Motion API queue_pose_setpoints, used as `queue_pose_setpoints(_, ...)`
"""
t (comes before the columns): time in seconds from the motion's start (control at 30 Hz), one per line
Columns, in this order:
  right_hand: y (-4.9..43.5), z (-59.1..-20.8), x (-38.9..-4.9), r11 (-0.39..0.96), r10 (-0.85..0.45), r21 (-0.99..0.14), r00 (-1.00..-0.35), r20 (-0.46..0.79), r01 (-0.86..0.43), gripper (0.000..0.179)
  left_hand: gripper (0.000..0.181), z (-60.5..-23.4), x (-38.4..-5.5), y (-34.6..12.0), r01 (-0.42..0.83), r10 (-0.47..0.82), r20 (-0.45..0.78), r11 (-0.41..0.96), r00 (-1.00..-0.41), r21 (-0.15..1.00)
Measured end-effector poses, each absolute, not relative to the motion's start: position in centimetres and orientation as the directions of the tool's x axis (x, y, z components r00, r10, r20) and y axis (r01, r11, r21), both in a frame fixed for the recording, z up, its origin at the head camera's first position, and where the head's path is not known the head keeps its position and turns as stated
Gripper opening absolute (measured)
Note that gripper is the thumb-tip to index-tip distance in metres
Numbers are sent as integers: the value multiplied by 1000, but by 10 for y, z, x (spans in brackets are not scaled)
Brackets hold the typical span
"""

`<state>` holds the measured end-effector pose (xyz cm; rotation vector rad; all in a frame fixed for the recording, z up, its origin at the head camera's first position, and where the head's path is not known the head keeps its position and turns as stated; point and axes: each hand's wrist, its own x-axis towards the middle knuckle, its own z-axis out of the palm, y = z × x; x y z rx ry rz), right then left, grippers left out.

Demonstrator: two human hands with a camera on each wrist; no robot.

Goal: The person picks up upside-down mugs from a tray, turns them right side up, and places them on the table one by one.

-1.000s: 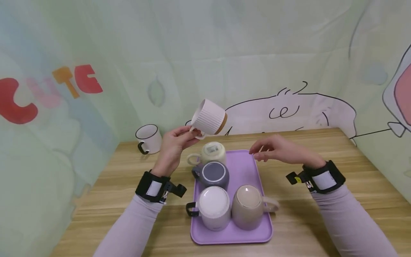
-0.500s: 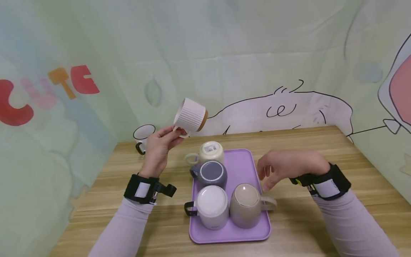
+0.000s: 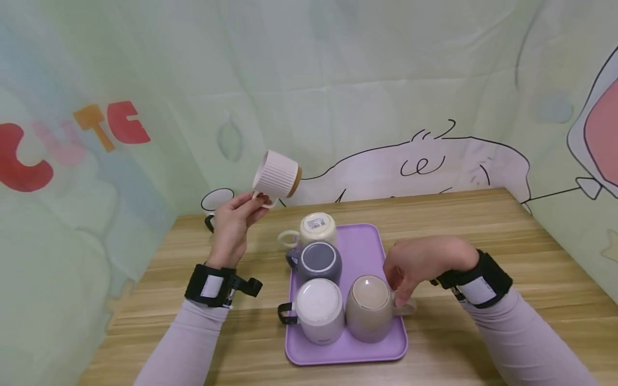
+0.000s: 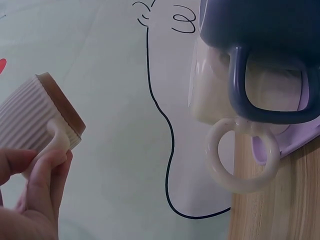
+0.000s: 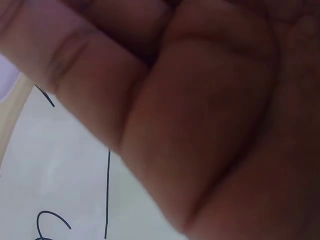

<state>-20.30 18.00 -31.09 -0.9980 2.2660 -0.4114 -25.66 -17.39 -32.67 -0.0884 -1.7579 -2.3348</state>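
Note:
My left hand (image 3: 234,228) pinches the handle of a white ribbed mug (image 3: 276,174) with a brown base, raised and tilted above the table. The left wrist view shows thumb and fingers (image 4: 45,185) on that handle. At the right, my right hand (image 3: 425,262) reaches down to the handle of a beige mug (image 3: 369,311), thumb and curled fingers gripping it. That mug stands upside down on the purple tray (image 3: 359,252). In the right wrist view the palm (image 5: 200,125) fills most of the picture and hides the mug.
Along the tray's left side stand upside-down mugs: cream (image 3: 317,228), dark grey-blue (image 3: 318,262) and white with a black handle (image 3: 318,313). Behind my left hand, a black-rimmed white mug (image 3: 217,198) is partly hidden. A printed curtain (image 3: 338,107) hangs behind the wooden table (image 3: 458,209).
My left hand has carried the ribbed mug left, away from above the cream mug. My right hand has moved from the tray's far right corner toward me, down to the beige mug's handle.

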Motion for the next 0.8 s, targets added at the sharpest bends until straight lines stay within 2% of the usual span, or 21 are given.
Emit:
queue_pose_setpoints(0.2, 176, -314, -204, 657, -754, -492, -498, -429, -571, 15, 30, -328, -259, -180, 213, -182, 171, -242, -968, 947)
queue_pose_setpoints(0.47, 176, -318, -206, 651, -758, -585, -456, -467, -484, 13, 32, -329, -261, -187, 207, -250, 150, -218, -957, 954)
queue_pose_setpoints(0.8, 177, -319, -207, 630, -776, -605, -438, -455, -487, 13, 31, -330, -269, -189, 216, -337, 134, -218, -932, 952)
